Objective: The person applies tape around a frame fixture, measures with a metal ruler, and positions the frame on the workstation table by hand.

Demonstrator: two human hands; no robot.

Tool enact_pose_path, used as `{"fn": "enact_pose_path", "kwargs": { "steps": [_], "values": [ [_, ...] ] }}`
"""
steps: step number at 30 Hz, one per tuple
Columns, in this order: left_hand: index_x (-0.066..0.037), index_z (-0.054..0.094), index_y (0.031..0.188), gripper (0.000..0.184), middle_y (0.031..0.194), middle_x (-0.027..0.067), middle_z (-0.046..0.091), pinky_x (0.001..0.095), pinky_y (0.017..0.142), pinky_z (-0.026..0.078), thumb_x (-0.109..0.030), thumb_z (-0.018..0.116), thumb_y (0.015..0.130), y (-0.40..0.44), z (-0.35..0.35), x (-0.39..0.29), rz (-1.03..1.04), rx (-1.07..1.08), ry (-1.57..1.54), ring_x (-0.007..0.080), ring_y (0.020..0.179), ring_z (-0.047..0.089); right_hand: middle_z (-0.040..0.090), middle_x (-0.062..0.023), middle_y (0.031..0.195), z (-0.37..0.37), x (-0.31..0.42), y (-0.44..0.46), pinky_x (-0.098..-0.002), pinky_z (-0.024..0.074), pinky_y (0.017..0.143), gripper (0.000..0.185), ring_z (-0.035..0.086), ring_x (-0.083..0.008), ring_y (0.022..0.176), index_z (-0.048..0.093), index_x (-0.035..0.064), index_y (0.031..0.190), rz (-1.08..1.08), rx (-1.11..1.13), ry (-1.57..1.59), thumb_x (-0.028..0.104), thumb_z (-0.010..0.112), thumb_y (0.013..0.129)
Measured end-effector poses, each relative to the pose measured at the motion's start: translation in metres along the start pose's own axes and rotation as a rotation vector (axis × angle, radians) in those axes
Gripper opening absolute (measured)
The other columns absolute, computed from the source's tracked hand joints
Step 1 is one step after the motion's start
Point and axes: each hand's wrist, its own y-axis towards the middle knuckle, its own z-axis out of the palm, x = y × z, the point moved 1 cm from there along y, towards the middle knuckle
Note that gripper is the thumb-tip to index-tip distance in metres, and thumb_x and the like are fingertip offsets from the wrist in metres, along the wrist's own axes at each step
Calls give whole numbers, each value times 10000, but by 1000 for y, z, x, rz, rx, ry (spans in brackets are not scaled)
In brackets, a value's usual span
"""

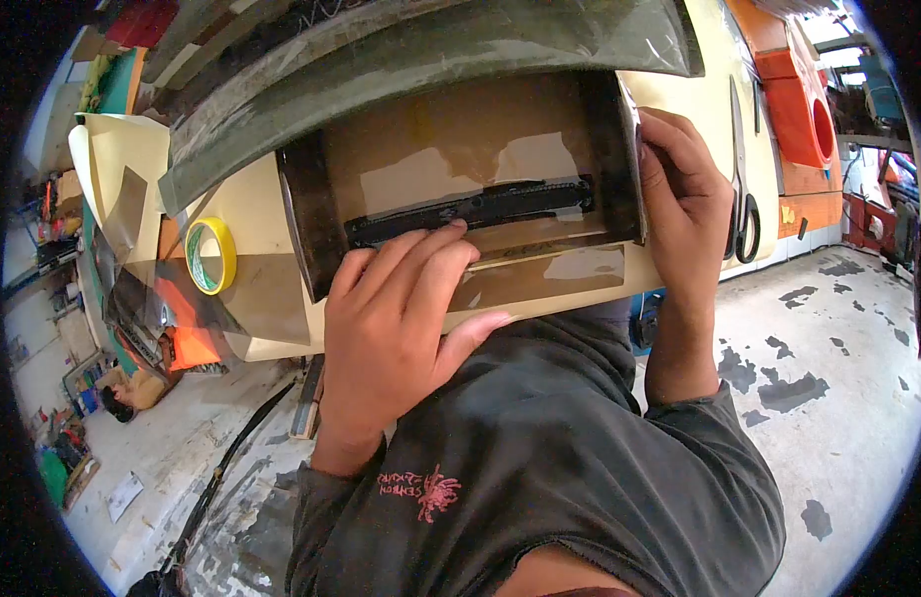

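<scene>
A shallow box with dark side walls (306, 224) and a brownish, shiny bottom lies in front of me on the pale yellow surface. Across its inside runs a long black strip (520, 202), slightly tilted. My left hand (391, 303) reaches over the near edge, fingers stretched out and their tips touching or just beside the strip; the thumb is spread apart. At the box's right end, my right hand (684, 184) pinches the upright side wall between thumb and fingers. Some of that wall is hidden behind the fingers.
A curved, see-through grey-green sheet (430, 75) overhangs the box's far side. Left of the box stands a yellow tape roll (211, 256). Black-handled scissors (746, 224) lie at the right, beside an orange-red block with a hole (794, 109). Another person (137, 391) is at the far left.
</scene>
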Motion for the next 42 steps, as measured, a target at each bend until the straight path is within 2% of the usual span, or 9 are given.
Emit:
{"fn": "enact_pose_path", "kwargs": {
  "steps": [14, 16, 17, 19, 41, 42],
  "values": [
    [-78, 661, 1216, 526, 1242, 69, 751, 404, 892, 463, -395, 843, 838, 1, 0, 0, -8, 15, -9, 262, 1130, 691, 717, -131, 1122, -1, -2, 0, -302, 543, 916, 282, 689, -199, 1024, 730, -20, 1242, -3, 7, 32, -66, 642, 978],
    [-88, 667, 1196, 527, 1244, 96, 759, 439, 931, 476, -485, 788, 870, 0, 2, 1, -31, 21, -10, 306, 1119, 698, 717, -133, 1122, -1, -3, 0, -303, 543, 916, 284, 690, -199, 1016, 731, -20, 1243, -19, 4, 7, -65, 644, 976],
    [-88, 667, 1196, 527, 1244, 96, 759, 439, 931, 476, -485, 788, 870, 1, 1, 0, -29, 20, -13, 306, 1119, 698, 717, -133, 1122, -1, -2, 0, -303, 543, 916, 284, 690, -199, 1016, 731, -20, 1243, -19, 3, 3, -65, 644, 976],
    [-78, 662, 1213, 511, 1224, 68, 754, 403, 897, 462, -377, 845, 841, 2, -2, -2, -15, 13, -9, 266, 1116, 697, 718, -132, 1121, -1, -1, 0, -302, 543, 918, 284, 689, -200, 1015, 731, -24, 1240, -15, 1, 18, -69, 642, 975],
    [-79, 680, 1175, 448, 1118, 71, 760, 403, 879, 474, -328, 849, 843, 1, 2, -2, -3, -24, -6, 274, 1043, 709, 715, -114, 1155, 0, 1, -1, -292, 552, 908, 268, 698, -174, 1007, 729, -36, 1244, 16, 8, 27, -61, 638, 993],
    [-78, 680, 1180, 461, 1115, 90, 753, 426, 882, 484, -350, 844, 846, 0, 3, -1, -7, -21, -11, 300, 1040, 705, 716, -118, 1153, 0, 1, -1, -294, 554, 909, 270, 700, -178, 1009, 729, -36, 1245, 15, 5, 35, -60, 641, 991]
  ]
}}
